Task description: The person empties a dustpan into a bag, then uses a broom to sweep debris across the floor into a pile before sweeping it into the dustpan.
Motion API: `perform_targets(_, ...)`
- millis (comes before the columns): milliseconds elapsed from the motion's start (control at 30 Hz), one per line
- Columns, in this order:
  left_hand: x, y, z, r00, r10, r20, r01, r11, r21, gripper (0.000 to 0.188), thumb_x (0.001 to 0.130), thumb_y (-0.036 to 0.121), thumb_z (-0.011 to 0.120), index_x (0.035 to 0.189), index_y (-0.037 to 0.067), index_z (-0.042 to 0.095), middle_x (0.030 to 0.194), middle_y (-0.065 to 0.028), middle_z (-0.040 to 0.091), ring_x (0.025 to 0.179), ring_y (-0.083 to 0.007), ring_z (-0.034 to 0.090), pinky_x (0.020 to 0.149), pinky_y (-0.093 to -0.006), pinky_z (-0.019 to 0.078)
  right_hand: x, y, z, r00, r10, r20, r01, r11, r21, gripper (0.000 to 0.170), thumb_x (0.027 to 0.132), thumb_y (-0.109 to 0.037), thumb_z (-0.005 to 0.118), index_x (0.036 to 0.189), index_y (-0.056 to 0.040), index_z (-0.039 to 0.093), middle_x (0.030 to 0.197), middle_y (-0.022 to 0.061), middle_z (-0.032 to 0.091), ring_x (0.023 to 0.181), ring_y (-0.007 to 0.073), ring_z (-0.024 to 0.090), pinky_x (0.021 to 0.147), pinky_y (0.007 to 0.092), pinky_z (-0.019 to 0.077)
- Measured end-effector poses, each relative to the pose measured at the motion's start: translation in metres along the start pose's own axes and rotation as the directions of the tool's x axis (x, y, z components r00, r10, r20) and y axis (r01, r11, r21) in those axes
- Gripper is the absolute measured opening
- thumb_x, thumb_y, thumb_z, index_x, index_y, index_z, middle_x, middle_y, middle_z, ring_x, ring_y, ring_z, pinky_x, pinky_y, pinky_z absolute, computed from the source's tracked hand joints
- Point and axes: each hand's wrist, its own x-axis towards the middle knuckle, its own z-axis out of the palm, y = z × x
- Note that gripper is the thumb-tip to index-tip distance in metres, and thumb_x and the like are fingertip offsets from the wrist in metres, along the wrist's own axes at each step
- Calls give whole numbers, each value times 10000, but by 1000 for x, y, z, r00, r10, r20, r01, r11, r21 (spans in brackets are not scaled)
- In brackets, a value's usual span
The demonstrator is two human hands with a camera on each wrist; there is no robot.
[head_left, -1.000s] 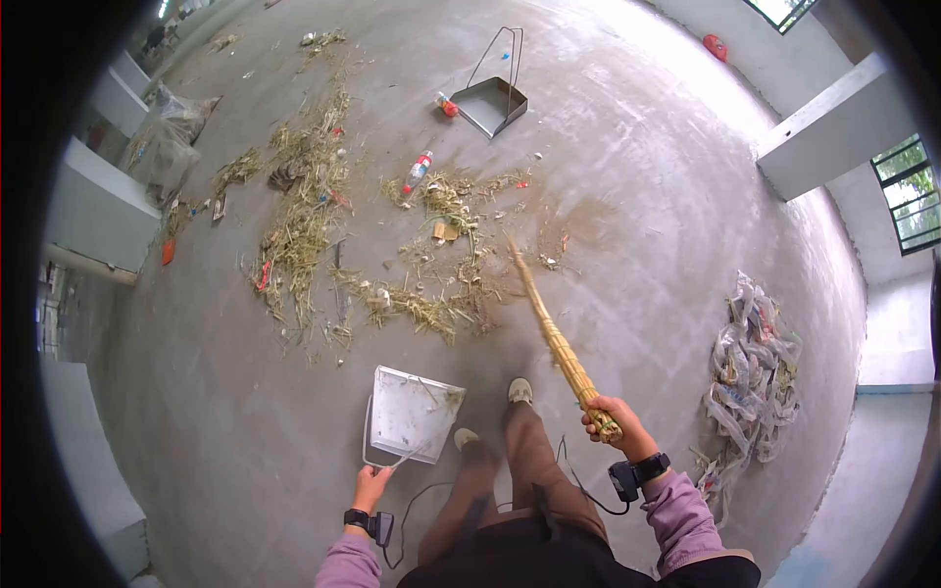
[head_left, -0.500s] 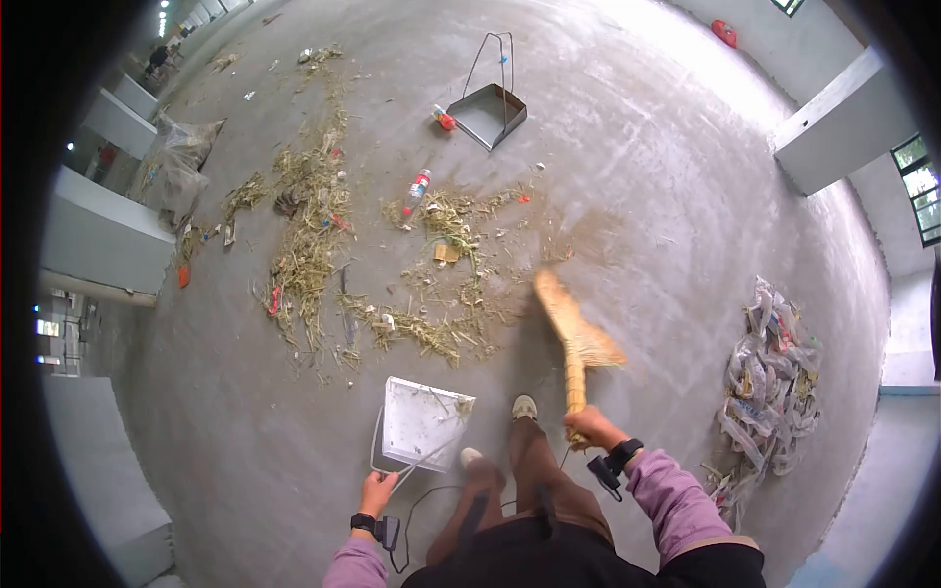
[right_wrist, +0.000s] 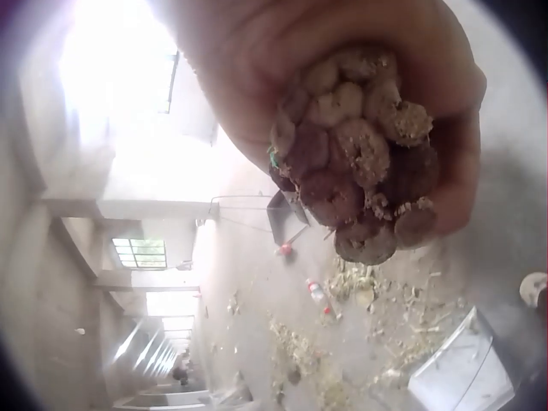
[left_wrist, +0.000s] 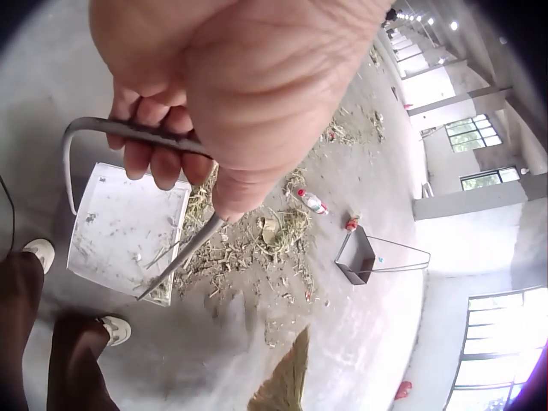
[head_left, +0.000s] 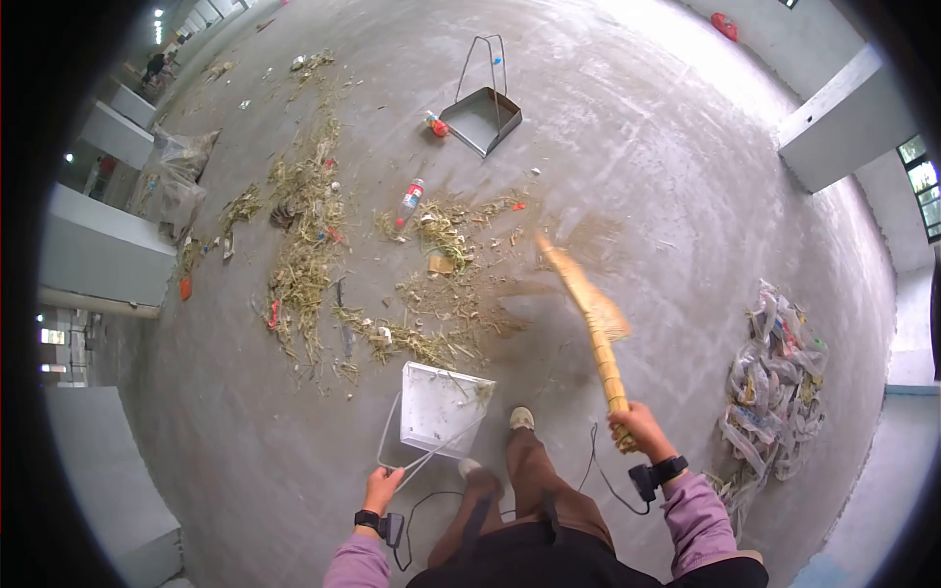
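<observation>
Currently | broom (head_left: 600,331): straw-yellow, banded, flared | dustpan (head_left: 439,410): white, dirt-specked

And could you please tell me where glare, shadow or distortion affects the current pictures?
Head view: strong wide-angle bowing, black corners, and glare whitening the far floor; left wrist: the large window at lower right is nearly blown out; right wrist: glare bleaches the upper left, while the right hand looks shadowed.
</observation>
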Motion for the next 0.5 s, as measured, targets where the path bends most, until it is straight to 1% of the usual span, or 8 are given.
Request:
perform_targets(33,2,2,2,1000,0,5,0,1000,8,273,785,286,633,772,18,583,672,-12,560,605,-84,491,545,-237,388,14,-3,-12,1000,-6,2,6,1000,26,177,735,-106,608,827,6,507,643,66,539,478,158,542,417,287,452)
perform_targets(133,5,11,6,1000,-11,9,11,1000,22,272,789,289,630,772,21,583,668,-11,558,601,-85,488,543,-237,385,50,-16,-37,994,63,-87,-49,986,160,118,743,-77,587,752,-1,496,609,75,531,470,177,544,389,308,442)
perform_targets(233,5,29,9,1000,-27,-2,27,1000,16,275,791,290,626,760,20,579,657,-12,554,593,-85,483,537,-237,381,82,-20,-41,989,63,-135,-44,989,138,136,733,-78,586,739,33,508,592,96,533,464,195,550,376,322,446)
perform_targets(333,8,40,10,1000,-26,-4,26,1000,-12,279,795,286,620,740,18,571,645,-13,550,584,-86,477,527,-240,372,94,3,-15,993,69,-95,-81,988,-131,219,707,-93,600,784,95,516,648,106,568,508,220,582,428,349,478)
perform_targets(400,11,47,13,1000,-19,-11,18,999,-29,287,786,289,622,721,15,570,637,-17,551,574,-90,476,518,-247,369,83,17,16,995,73,-70,-87,972,-220,274,695,-102,602,818,129,523,669,126,589,534,238,597,449,355,488)
perform_targets(467,11,58,14,999,-14,-33,13,999,-31,301,767,297,631,696,10,575,629,-24,556,563,-98,478,507,-258,370,76,36,38,1000,7,17,-2,961,-275,193,718,-93,576,750,90,523,591,102,549,463,205,556,388,350,464)
perform_targets(500,11,63,15,999,-14,-31,13,1000,-24,297,769,291,628,689,10,574,626,-24,555,560,-98,477,507,-257,368,71,36,45,998,-12,58,31,939,-342,191,717,-98,579,747,82,523,599,99,551,466,198,557,388,345,462)
